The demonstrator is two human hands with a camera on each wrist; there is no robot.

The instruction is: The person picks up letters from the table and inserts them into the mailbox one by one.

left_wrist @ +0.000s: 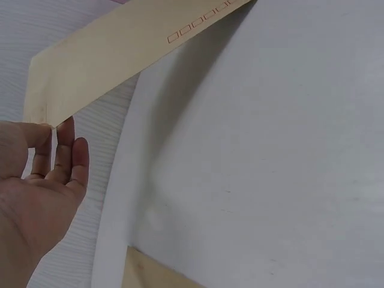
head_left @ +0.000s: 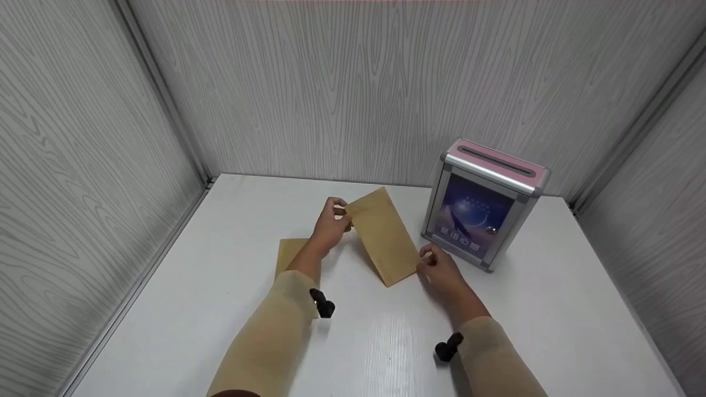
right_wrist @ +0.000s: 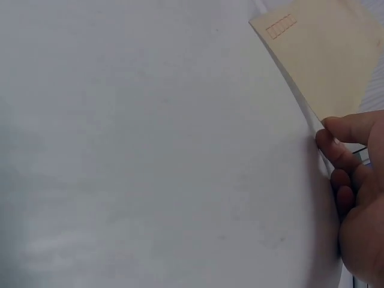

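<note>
A brown paper envelope point(head_left: 383, 237) is held slanted above the white table point(head_left: 220, 309) between both hands. My left hand point(head_left: 341, 213) pinches its far corner, and my right hand point(head_left: 428, 259) pinches its near corner. In the left wrist view the envelope point(left_wrist: 120, 54) shows a row of small red boxes, and the thumb of my left hand point(left_wrist: 51, 135) meets its corner. In the right wrist view the right hand point(right_wrist: 329, 133) grips the edge of the envelope point(right_wrist: 324, 54). A second brown envelope point(head_left: 289, 254) lies flat on the table, partly under my left forearm.
A metal box with a pink slotted top point(head_left: 485, 204) stands on the table just right of the held envelope, close to my right hand. Grey wood-grain walls point(head_left: 358, 82) enclose the table at the back and on both sides.
</note>
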